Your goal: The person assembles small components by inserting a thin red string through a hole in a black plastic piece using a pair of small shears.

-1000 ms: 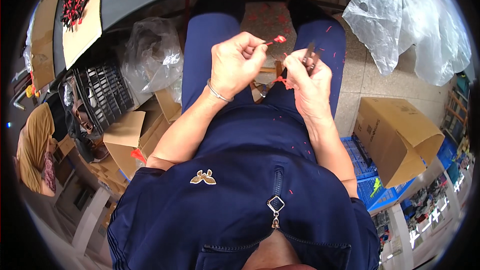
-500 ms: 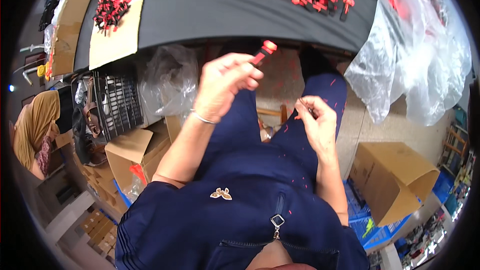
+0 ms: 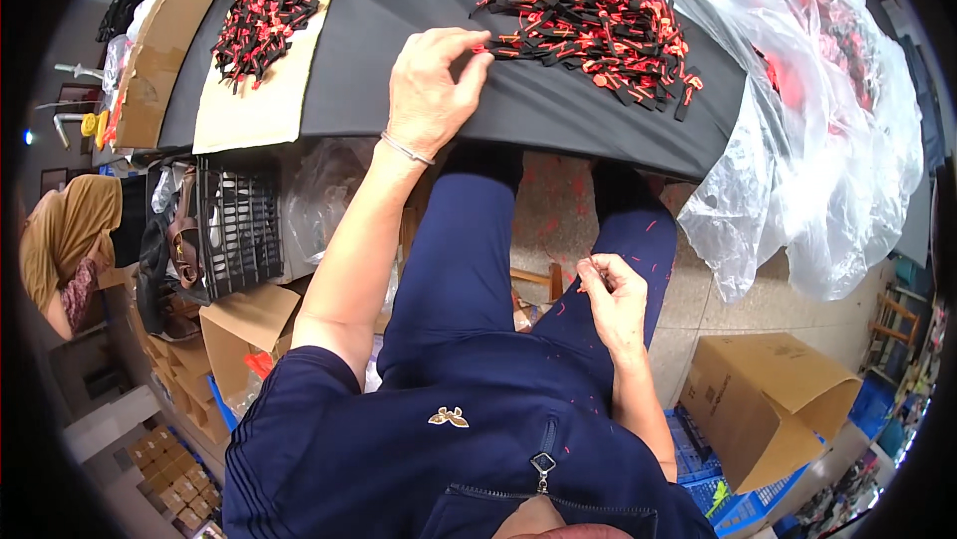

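My left hand (image 3: 434, 85) reaches out over the black table (image 3: 399, 0), a thin bracelet on its wrist. Its thumb and fingers pinch a small red and black piece at the near left edge of a pile of red and black pieces (image 3: 588, 10). My right hand (image 3: 613, 300) stays low over my right thigh, its fingers curled and pinched together. Whether anything is between them cannot be made out. Red flecks dot my dark blue trousers (image 3: 469, 280) and the floor between my legs.
A second heap of the same pieces (image 3: 279, 5) lies on a cardboard sheet at the table's left. Clear plastic bags (image 3: 827, 140) hang off the table's right end. A black wire basket (image 3: 239, 230) and open cardboard boxes (image 3: 249, 330) stand on my left, another box (image 3: 768, 404) on my right.
My left hand has risen from my lap and carried a red piece forward to the pile on the table. My right hand stayed over my thigh. The view has tilted up onto the table.
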Available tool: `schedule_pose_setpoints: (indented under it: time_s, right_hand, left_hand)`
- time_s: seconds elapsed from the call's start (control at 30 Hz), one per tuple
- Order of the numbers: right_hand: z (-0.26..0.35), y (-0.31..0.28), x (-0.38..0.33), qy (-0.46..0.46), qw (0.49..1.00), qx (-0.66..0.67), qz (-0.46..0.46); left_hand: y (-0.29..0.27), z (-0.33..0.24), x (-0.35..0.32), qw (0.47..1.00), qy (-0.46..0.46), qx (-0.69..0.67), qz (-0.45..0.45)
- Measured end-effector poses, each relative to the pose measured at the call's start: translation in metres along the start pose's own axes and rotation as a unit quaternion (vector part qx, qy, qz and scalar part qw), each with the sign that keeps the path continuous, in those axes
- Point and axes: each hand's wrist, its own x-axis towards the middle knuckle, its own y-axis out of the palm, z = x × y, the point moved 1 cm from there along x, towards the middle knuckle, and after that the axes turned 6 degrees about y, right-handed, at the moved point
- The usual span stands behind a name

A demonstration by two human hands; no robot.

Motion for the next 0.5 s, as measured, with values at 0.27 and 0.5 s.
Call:
schedule_pose_setpoints:
  time_s: [0.27, 0.5]
  right_hand:
    - [0.001, 0.000, 0.007, 0.014, 1.000, 0.007, -0.001]
    - [0.009, -0.004, 0.004, 0.021, 1.000, 0.008, -0.009]
  left_hand:
    - [0.013, 0.004, 0.012, 0.994, 0.042, 0.035, 0.098]
    - [0.005, 0.003, 0.012, 0.993, 0.107, 0.049, 0.030]
